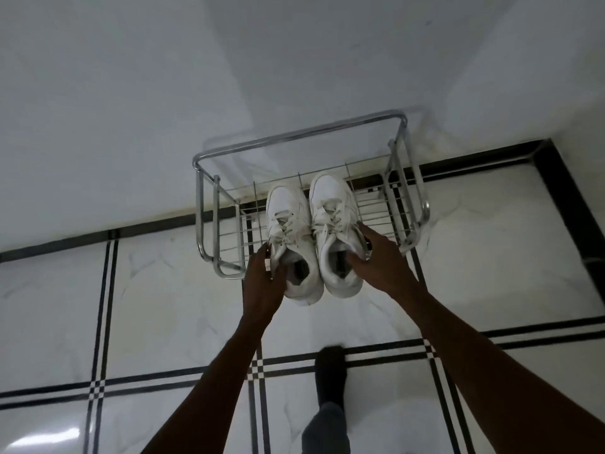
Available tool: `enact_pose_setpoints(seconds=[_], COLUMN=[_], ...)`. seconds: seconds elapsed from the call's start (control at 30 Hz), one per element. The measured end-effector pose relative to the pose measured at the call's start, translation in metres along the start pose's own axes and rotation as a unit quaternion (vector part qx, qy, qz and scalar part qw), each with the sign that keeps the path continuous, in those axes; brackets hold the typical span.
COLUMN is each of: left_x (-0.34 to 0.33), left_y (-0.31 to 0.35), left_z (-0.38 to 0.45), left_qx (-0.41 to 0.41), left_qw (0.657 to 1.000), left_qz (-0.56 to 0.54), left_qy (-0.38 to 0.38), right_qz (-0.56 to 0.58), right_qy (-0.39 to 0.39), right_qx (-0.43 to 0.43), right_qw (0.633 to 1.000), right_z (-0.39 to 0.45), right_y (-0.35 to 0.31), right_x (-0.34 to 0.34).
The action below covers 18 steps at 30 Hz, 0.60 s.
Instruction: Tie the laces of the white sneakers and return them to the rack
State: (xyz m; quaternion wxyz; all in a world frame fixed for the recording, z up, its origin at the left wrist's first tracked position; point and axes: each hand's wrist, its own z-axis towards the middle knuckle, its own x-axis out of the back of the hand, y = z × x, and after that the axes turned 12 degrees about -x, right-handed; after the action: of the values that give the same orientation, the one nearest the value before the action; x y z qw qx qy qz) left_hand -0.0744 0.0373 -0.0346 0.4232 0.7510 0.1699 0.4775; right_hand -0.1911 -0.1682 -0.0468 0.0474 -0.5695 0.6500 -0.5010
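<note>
Two white sneakers lie side by side, toes toward the wall, over the wire shelf of a chrome rack (296, 134). My left hand (262, 286) grips the left sneaker (288, 221) at its collar. My right hand (381, 260) holds the right sneaker (330, 204) at its collar, thumb inside the opening. Both heels stick out past the rack's front edge. The laces look crossed and knotted over the tongues, though details are small.
The rack stands against a white wall (163, 93) on a glossy white tiled floor (180, 306) with black border lines. My foot in a dark sock (330, 371) stands below the rack. A wall corner lies at the right.
</note>
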Motion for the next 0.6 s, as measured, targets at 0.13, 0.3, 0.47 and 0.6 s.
enact_pose_setpoints(seconds=[0.13, 0.3, 0.47, 0.6], left_x=[-0.005, -0.016, -0.015, -0.001], left_y=[-0.01, -0.033, -0.031, -0.005], left_z=[0.047, 0.079, 0.087, 0.08], left_qx=[0.009, 0.013, 0.011, 0.005], left_qw=[1.0, 0.999, 0.999, 0.995], left_qz=[-0.01, -0.027, -0.004, 0.064], left_qy=[-0.017, -0.025, -0.051, -0.072], right_qz=[-0.009, -0.019, -0.035, -0.12], right_qy=[0.007, -0.004, -0.036, -0.011], right_qx=[-0.013, -0.033, -0.07, -0.06], right_qw=[1.0, 0.999, 0.996, 0.991], right_z=[0.043, 0.072, 0.078, 0.058], right_y=[-0.009, -0.015, -0.02, -0.039], right_x=[-0.007, -0.009, -0.006, 0.006])
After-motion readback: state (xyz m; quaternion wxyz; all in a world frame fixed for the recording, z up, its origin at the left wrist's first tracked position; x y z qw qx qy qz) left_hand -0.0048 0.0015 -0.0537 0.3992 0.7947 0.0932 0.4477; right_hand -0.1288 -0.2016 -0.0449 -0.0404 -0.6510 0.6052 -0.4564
